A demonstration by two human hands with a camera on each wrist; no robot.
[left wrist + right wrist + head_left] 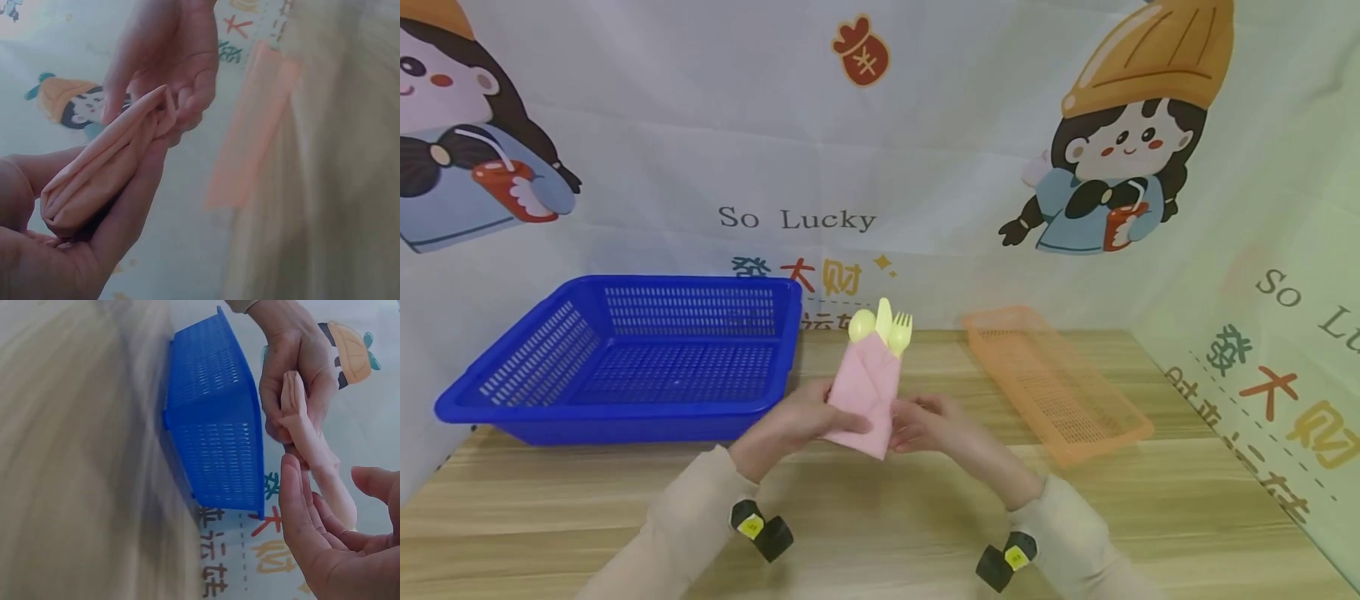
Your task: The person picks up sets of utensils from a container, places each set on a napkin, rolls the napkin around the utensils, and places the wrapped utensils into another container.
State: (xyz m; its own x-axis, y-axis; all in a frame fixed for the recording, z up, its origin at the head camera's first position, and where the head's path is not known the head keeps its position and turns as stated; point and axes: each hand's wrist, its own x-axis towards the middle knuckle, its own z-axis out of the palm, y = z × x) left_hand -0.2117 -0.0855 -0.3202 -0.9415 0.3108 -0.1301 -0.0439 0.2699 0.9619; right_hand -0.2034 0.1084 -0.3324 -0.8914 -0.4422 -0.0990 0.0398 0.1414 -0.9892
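A pink folded napkin (867,385) is held up above the table, its top tilted slightly right. From its upper end stick out a pale yellow spoon (861,324), a knife (884,315) and a fork (900,335). My left hand (797,418) grips the napkin's lower left part, thumb across the front and fingers behind. At the napkin's right edge is my right hand (934,427). Its fingers are loosely bent and its thumb stands apart in the right wrist view; fingertips (291,464) are at the napkin, but whether they touch it I cannot tell.
A blue plastic basket (625,410) with slotted walls stands on the left of the wooden table (850,533). A shallow orange basket (1052,383) lies slanted on the right. Printed cloth (925,183) hangs behind and along the right side.
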